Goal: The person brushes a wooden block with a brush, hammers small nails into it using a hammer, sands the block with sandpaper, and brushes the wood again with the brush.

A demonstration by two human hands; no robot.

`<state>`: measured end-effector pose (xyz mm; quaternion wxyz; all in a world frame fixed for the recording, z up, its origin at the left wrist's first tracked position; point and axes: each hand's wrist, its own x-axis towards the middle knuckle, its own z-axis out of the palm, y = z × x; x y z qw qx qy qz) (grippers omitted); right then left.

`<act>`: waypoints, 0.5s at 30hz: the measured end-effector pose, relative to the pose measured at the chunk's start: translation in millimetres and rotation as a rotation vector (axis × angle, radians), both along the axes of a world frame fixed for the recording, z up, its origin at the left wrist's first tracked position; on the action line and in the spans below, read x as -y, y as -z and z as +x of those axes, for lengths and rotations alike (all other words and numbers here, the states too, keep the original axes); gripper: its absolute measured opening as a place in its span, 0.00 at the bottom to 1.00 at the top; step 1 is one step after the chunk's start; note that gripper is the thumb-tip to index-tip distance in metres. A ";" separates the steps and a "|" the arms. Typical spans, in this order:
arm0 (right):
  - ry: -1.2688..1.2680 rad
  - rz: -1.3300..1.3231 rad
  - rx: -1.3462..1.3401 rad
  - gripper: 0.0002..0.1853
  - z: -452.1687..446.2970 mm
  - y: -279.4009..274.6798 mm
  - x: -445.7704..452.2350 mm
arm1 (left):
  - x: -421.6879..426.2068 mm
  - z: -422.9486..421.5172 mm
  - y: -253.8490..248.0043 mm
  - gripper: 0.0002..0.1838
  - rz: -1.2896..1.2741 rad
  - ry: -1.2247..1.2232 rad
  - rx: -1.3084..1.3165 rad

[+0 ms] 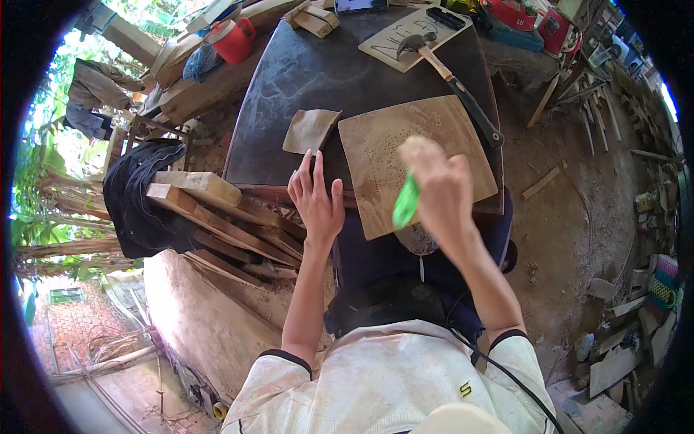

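My right hand [441, 181] is closed around a tool with a bright green handle [406, 202]. Motion blurs it, and my fingers hide its working end, so its kind is unclear. Beneath that hand lies a square wooden board [372, 145] with rows of small dark dots or holes, its near corner jutting past the table edge. My left hand [316, 199] rests at the table's front edge, fingers stretched out and holding nothing. Just beyond its fingertips is a creased, light brown piece of sheet [311, 131], perhaps sandpaper.
On the dark table [282, 79], a hammer [452, 79] lies partly over a lettered board [390, 45] and the square board's far corner. A small wooden block [312, 20] sits at the back. Stacked timber [217, 210] stands left, beside a black cloth [141, 192].
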<state>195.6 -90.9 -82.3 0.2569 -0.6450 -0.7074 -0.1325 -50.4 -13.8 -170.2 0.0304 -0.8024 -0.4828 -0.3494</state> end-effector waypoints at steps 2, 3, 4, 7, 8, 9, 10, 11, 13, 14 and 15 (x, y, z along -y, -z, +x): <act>-0.267 -0.005 -0.169 0.28 -26.6 -12.0 22.9 | 0.4 -0.1 -1.1 0.34 -0.008 -0.006 -0.004; -0.304 -0.118 -0.288 0.28 -22.6 -20.0 27.7 | 0.3 -0.7 -0.6 0.34 -0.004 -0.004 -0.006; -0.340 -0.231 -0.406 0.27 -13.5 -28.1 32.8 | -0.6 -1.6 0.1 0.35 0.002 0.000 -0.008; -0.314 -0.252 -0.792 0.20 34.8 -18.3 17.0 | -0.8 -2.7 1.8 0.35 0.009 0.005 -0.006; -0.200 -0.183 -0.814 0.17 51.0 -15.9 10.5 | -0.9 -2.7 2.0 0.35 0.009 0.006 -0.004; -0.076 -0.092 -0.714 0.17 67.3 -15.7 4.9 | -1.3 -2.3 2.0 0.35 0.013 0.001 -0.006; 0.061 -0.034 -0.565 0.16 71.4 -13.6 4.8 | -1.2 -1.8 2.3 0.35 0.017 -0.005 -0.008; 0.207 0.014 -0.422 0.15 72.8 -16.6 4.1 | -1.1 -0.9 2.8 0.35 0.021 -0.011 -0.010; 0.208 -0.097 -0.205 0.20 28.2 -24.7 7.2 | -2.1 0.5 3.4 0.35 0.025 -0.015 0.005; 0.083 0.038 -0.037 0.22 11.7 -4.8 7.6 | -2.1 0.6 3.7 0.35 0.026 -0.013 0.008; -0.020 -0.027 -0.050 0.24 -11.7 -7.8 16.9 | -1.7 0.5 3.7 0.35 0.021 -0.011 0.007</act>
